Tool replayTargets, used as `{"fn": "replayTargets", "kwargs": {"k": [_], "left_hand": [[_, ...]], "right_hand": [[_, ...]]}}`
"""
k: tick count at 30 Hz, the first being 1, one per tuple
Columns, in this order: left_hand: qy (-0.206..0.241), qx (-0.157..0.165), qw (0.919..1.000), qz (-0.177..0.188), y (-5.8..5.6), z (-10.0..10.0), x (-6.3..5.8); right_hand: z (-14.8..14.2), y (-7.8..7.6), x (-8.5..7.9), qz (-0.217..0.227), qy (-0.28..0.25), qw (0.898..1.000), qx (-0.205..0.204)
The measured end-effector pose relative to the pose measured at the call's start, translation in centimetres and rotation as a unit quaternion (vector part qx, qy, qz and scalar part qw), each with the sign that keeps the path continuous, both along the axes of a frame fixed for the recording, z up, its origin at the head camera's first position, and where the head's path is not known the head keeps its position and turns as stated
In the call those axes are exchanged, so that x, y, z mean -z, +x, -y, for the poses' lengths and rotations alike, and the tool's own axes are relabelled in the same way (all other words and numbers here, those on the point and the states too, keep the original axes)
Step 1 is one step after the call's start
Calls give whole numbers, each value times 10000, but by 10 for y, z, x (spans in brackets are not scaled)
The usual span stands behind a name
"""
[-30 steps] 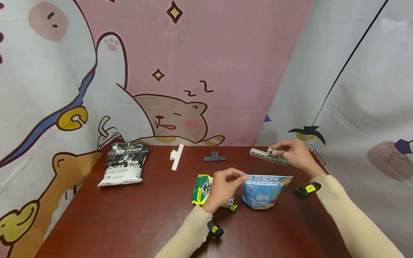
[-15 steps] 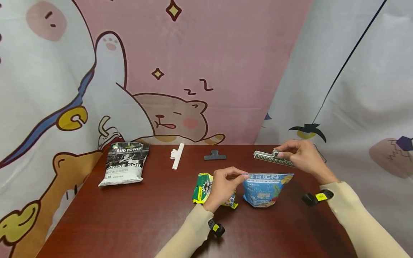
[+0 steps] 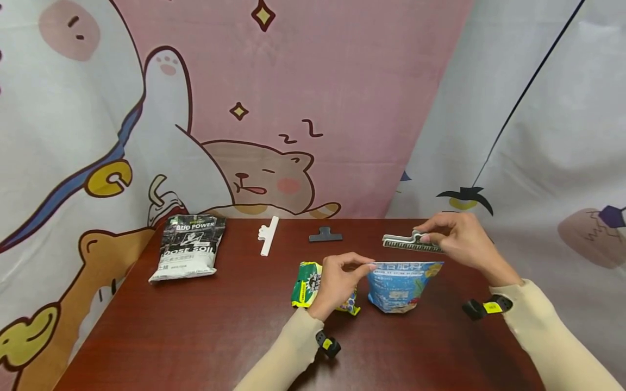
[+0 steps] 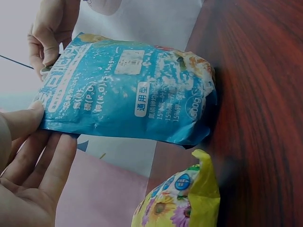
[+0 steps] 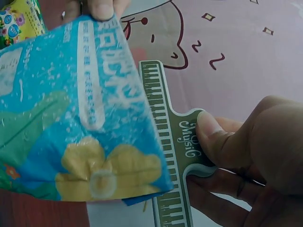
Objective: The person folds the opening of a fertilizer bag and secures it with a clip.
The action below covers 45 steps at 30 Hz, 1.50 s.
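Observation:
My left hand pinches the top left corner of a blue fertilizer bag, which stands upright on the table with its top edge drawn flat. In the left wrist view, the thumb lies on the bag's printed face with fingers behind. My right hand holds a sealing clip by its tab, just above and behind the bag's top edge. Seen from the right wrist, the clip bears piano keys and the word "Music", and the bag partly covers its bar. A green and yellow packet lies beside my left hand, partly hidden by it.
A black and white soil bag lies at the back left of the brown table. Along the back lie a white clip and a dark grey clip. A printed cloth hangs behind the table.
My right hand has shifted slightly right and its wrist has swung outward. The piano clip has turned from sloping to nearly level. My left hand and the blue bag stay almost still.

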<state>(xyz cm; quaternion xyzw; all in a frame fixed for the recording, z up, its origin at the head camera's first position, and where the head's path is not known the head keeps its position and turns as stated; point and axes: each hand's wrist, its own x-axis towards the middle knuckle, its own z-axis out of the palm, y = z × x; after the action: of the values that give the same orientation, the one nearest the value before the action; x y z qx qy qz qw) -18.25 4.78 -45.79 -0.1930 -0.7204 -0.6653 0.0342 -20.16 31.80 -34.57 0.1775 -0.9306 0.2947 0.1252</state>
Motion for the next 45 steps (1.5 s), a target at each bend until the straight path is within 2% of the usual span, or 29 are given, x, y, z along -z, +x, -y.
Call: {"fn": "replayTargets", "kwargs": {"k": [7, 12, 17, 21, 29, 40, 45], "left_hand": [[-6, -36, 10000, 79, -1, 1, 0], [-12, -26, 10000, 47, -2, 2, 0], [-60, -45, 10000, -7, -2, 1, 0], [-28, 26, 10000, 5, -3, 2, 1], [-89, 174, 9998, 68, -3, 4, 2], [-249, 69, 9995, 195, -6, 5, -3], [-274, -25, 9993, 253, -7, 6, -5]], "right_hand": [[8, 10, -6, -340, 190, 9992, -134], [14, 17, -10, -365, 223, 9990, -139], [18, 21, -12, -501, 258, 9979, -310], [22, 23, -11, -481, 318, 9974, -432], [24, 26, -8, -491, 365, 9974, -380], [25, 28, -14, -605, 563, 9960, -350], [27, 30, -12, -480, 529, 9965, -430]]}}
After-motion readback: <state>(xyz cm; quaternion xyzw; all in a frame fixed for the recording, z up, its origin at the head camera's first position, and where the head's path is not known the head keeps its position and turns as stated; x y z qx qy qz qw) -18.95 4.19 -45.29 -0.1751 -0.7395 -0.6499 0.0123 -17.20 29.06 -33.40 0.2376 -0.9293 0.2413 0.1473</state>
